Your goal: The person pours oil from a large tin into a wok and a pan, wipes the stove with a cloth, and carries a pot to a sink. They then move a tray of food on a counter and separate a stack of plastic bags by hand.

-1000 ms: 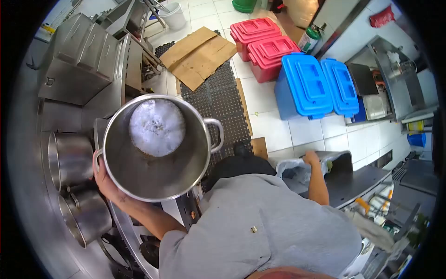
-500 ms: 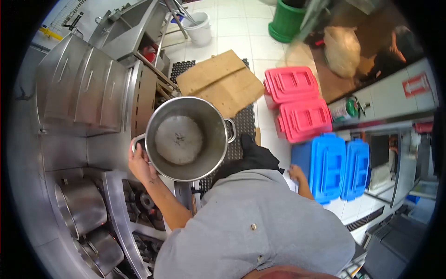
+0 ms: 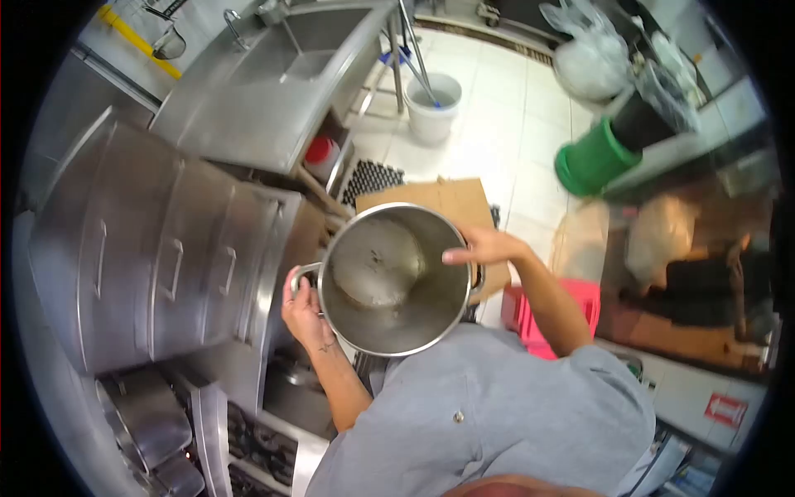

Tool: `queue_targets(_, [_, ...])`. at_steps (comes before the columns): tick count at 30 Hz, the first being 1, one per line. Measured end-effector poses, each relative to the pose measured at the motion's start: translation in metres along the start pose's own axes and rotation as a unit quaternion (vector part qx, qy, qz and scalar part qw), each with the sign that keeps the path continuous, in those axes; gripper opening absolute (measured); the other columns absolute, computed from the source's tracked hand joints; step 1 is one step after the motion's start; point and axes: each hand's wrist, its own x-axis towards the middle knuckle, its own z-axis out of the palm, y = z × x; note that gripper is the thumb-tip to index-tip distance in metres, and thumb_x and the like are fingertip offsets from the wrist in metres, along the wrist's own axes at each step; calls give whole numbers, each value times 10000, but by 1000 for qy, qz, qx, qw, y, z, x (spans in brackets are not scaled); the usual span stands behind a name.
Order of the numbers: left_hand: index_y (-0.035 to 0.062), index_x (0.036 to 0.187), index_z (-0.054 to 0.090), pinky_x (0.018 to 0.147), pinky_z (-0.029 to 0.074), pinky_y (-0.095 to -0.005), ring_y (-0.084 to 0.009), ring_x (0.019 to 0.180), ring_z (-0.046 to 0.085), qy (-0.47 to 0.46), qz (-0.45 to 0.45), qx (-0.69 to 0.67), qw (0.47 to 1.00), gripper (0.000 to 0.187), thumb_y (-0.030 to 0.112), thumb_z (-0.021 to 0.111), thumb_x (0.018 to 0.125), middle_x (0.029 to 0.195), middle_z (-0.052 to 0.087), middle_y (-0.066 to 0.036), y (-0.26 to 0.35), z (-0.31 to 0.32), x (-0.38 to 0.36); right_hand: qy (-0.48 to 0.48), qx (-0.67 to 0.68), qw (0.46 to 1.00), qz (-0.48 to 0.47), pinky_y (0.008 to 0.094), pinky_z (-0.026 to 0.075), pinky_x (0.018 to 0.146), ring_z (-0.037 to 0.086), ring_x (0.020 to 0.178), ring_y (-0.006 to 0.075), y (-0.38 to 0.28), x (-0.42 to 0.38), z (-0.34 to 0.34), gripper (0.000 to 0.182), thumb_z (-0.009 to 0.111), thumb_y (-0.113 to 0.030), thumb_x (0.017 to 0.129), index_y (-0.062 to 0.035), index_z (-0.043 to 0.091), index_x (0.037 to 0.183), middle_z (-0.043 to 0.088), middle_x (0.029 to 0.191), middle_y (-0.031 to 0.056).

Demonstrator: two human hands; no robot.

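Observation:
A large, deep metal stockpot [image 3: 377,261] is held in front of my body, its open top facing me and a few dark specks on its bottom. My left hand [image 3: 305,315] is closed around the loop handle on the pot's left side. At the opposite side, my right hand [image 3: 490,247] grips the rim, with the thumb over the edge and the other fingers partly hidden behind the wall near the right handle [image 3: 478,278]. Beneath the pot, a sheet of cardboard [image 3: 431,195] lies on the floor, partly covered by it.
A steel sink counter [image 3: 240,124] stands ahead on the left, beyond closed steel drawers [image 3: 170,257]. On the floor are a white bucket [image 3: 433,112], a green bin [image 3: 596,161] and a pink lidded box [image 3: 571,302]. Other pots [image 3: 153,414] stand beside the stove at lower left.
My right hand has come up from beside the blue boxes to the pot's right side. My view has turned toward the sink, and the pot has moved along with me.

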Motion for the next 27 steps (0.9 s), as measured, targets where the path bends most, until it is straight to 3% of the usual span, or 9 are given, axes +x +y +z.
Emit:
queue_targets(1, [-5, 1137, 540, 443, 312, -171, -22, 449, 297, -13, -12, -1, 1000, 273, 7, 534, 864, 598, 436, 33, -4, 25, 29, -1, -75, 997, -32, 342, 432, 878, 548, 1002, 238, -2, 28, -25, 607, 584, -318, 848, -48, 356, 1342, 548, 1174, 123])
queue_targets(3, [-44, 1125, 521, 833, 508, -284, -53, 557, 438, -7, -20, -16, 1000, 258, 8, 519, 872, 781, 508, -39, 14, 93, 66, 63, 33, 989, 128, 335, 426, 865, 540, 989, 196, -38, 66, -73, 483, 547, -139, 802, -12, 446, 1258, 579, 1101, 115])
queue_targets(8, [-4, 1227, 463, 877, 466, -307, -125, 700, 523, -149, 37, -74, 985, 354, 73, 526, 887, 836, 515, -35, 71, 202, 169, 281, 2, 959, 22, 290, 435, 771, 559, 846, 139, -99, 155, -197, 348, 521, -95, 775, 32, 562, 1097, 631, 912, 103])
queue_targets(10, [-4, 1275, 419, 884, 431, -297, -138, 833, 532, -143, 230, 103, 957, 418, 127, 530, 894, 905, 527, -41, 98, 234, 192, 309, 37, 948, -66, 278, 434, 776, 561, 845, 134, -118, 206, -249, 353, 520, -100, 776, 33, 560, 1100, 631, 921, 91])
queue_targets(14, [-5, 1247, 464, 801, 424, -273, -140, 890, 530, -171, 112, 186, 961, 393, 164, 531, 898, 943, 551, -56, 86, 203, 226, 331, 75, 921, -190, 267, 431, 782, 559, 858, 139, -142, 355, -316, 357, 513, -105, 775, 31, 557, 1103, 626, 947, 74])
queue_targets(18, [-19, 1129, 552, 757, 441, -253, -115, 753, 555, -99, -164, 370, 909, 328, 223, 530, 908, 783, 573, -37, 19, 126, 230, 337, -11, 931, -137, 358, 443, 810, 588, 916, 280, -109, 567, -345, 367, 539, -154, 742, -30, 545, 1087, 618, 984, 180])
queue_targets(21, [18, 1053, 578, 681, 461, -268, -129, 662, 526, 99, -229, 86, 964, 306, 281, 487, 926, 740, 549, -26, -48, 99, 211, 306, -94, 945, -66, 482, 397, 884, 530, 1011, 442, -61, 720, -336, 417, 519, -182, 725, -85, 493, 1129, 578, 1045, 268])
queue_targets(24, [33, 1037, 574, 662, 477, -338, -153, 670, 526, 353, -114, -233, 899, 338, 328, 446, 936, 731, 537, -33, -113, 117, 181, 265, -149, 953, 14, 465, 434, 815, 566, 948, 410, -1, 829, -310, 437, 500, -164, 721, -69, 476, 1147, 590, 1003, 259])
queue_targets(27, [36, 1036, 577, 671, 473, -350, -173, 690, 532, 483, -115, -218, 840, 330, 318, 442, 930, 755, 545, -55, -161, 154, 158, 208, -105, 968, 89, 413, 482, 532, 623, 681, 277, 92, 935, -291, 421, 502, -135, 719, -32, 502, 1128, 609, 872, 211])
